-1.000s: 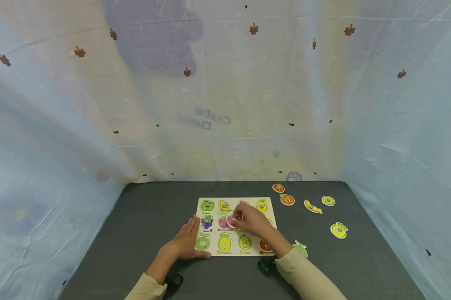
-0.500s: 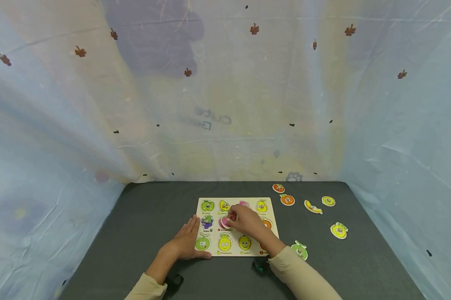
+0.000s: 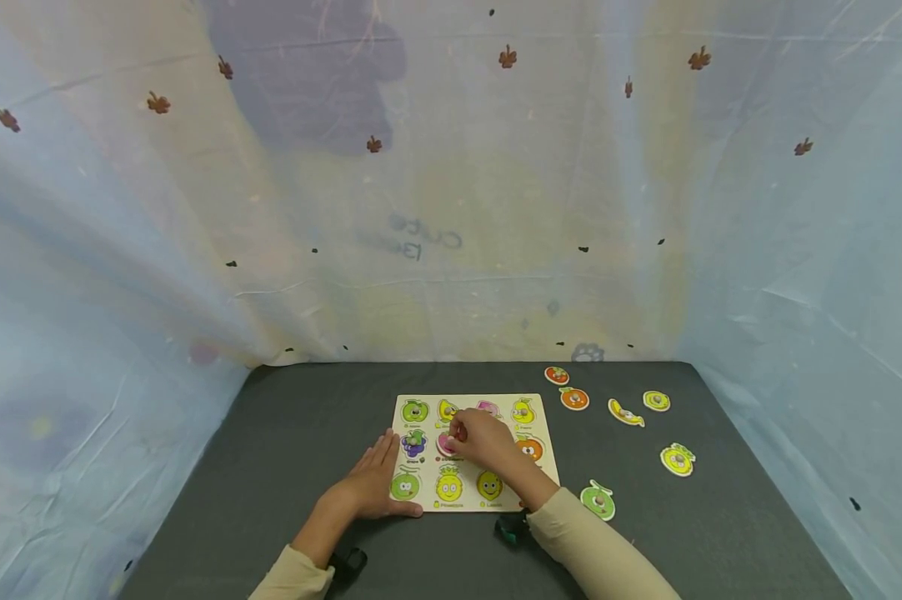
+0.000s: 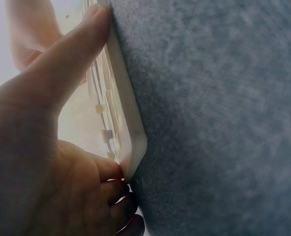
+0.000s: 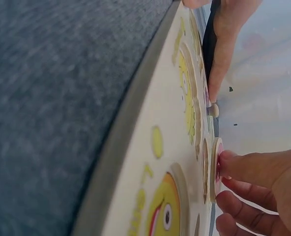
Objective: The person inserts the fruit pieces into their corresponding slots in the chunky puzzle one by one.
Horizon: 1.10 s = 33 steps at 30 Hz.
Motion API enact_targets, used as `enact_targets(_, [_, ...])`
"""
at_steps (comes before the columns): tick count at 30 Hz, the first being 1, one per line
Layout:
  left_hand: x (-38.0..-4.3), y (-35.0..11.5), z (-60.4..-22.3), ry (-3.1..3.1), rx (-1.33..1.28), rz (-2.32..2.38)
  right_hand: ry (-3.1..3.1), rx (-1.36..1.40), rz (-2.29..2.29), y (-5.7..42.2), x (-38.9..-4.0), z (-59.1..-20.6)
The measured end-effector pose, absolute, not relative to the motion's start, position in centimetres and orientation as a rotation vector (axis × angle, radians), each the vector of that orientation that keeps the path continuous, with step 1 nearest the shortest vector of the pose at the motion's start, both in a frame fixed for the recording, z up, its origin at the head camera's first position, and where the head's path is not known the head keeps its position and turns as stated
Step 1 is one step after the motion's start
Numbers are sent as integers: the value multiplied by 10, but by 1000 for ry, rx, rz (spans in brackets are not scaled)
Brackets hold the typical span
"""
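A cream wooden fruit puzzle board [image 3: 469, 492] lies on the dark table. My left hand [image 3: 372, 483] rests at its left side, fingers straight along that edge and thumb at the front edge. The left wrist view shows this thumb [image 4: 86, 39] touching the board's rim. My right hand [image 3: 492, 446] reaches over the board and pinches a pink fruit puzzle piece [image 3: 444, 444] between thumb and fingers. In the right wrist view the piece [image 5: 216, 169] sits just above a recess, slightly raised. My right fingers hide part of the middle row.
Loose pieces lie right of the board: a green one [image 3: 598, 502], a yellow one with leaves [image 3: 678, 460], a banana [image 3: 626, 414], a round yellow one [image 3: 657, 402], an orange [image 3: 574, 399] and a red one [image 3: 557, 376]. Pale curtains [image 3: 451, 208] hang behind the table.
My right hand has moved left over the board with the pink piece, bringing it onto the pink picture in the middle row. My left hand has stayed in place.
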<state>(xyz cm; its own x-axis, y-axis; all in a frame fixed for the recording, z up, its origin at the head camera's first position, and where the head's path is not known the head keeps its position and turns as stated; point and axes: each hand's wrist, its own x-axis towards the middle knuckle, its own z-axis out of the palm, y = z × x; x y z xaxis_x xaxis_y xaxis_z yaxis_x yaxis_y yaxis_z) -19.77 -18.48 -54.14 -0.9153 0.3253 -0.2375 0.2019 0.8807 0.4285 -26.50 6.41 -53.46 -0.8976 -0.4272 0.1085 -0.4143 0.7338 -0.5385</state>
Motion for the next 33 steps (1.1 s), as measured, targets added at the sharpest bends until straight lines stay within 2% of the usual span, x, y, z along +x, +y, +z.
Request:
enact_targets(7, [-198,-188,-548,2746,447,623,2910,-704,-871,60,-265,-536])
enact_targets(33, [-196,-185,-540,2757,383,572,2890,-641,-828,58,-265,-534])
